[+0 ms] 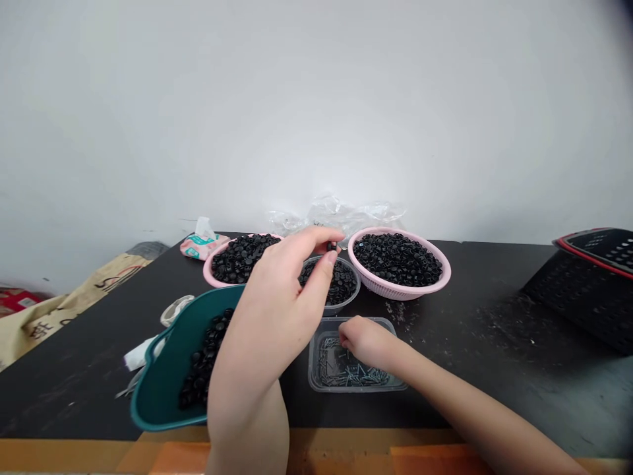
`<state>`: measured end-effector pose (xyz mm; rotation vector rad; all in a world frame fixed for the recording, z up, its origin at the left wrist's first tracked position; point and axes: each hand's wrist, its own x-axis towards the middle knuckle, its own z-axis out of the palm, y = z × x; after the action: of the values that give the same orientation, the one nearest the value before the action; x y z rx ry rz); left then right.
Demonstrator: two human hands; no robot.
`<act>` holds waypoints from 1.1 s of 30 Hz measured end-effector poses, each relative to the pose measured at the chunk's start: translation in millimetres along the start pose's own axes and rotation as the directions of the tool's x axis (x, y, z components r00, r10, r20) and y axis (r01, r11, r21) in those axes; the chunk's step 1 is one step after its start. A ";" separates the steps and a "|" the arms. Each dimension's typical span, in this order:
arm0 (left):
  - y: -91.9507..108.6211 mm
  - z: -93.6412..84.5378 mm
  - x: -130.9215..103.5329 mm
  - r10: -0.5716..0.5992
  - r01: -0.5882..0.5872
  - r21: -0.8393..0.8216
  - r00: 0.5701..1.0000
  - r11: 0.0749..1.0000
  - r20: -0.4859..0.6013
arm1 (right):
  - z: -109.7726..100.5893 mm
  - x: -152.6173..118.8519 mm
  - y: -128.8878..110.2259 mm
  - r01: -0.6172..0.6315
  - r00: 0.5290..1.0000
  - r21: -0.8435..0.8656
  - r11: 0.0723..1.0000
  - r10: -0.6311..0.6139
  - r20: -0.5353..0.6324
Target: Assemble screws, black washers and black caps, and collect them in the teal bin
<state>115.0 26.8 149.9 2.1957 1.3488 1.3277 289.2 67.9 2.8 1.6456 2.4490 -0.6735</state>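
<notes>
Pinches a small round black plastic piece, reaches among thin silvery metal pins.
Has the hands apart: left hand clamped by thumb and forefinger on the piece, seen against a clear round plastic bowl of black parts, likely held high for a good view; right hand inside a clear rectangular plastic tray near the front edge of the black surface, fingertips bunched, cannot tell on what, being hidden. Has a teal plastic tub alongside, by the front edge, presumably for easy reach.
</notes>
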 end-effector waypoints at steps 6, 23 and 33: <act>0.0 2.6 3.0 0.011 -0.011 0.017 1.000 1.000 0.005 | -11.6 0.0 4.4 -0.007 0.999 0.187 0.982 0.013 -0.030; 7.0 13.7 3.9 -0.002 0.003 -0.011 0.994 1.000 0.113 | -92.6 -57.9 -5.9 0.645 0.764 0.763 0.044 -0.068 -0.642; 20.9 25.9 0.2 0.036 -0.041 0.013 0.968 0.999 0.248 | -89.6 -67.9 -6.2 0.756 0.638 0.647 0.100 0.114 -0.762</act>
<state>147.8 21.7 148.1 2.3186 1.2342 1.0138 324.3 46.0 107.5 1.5891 3.1881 -2.7864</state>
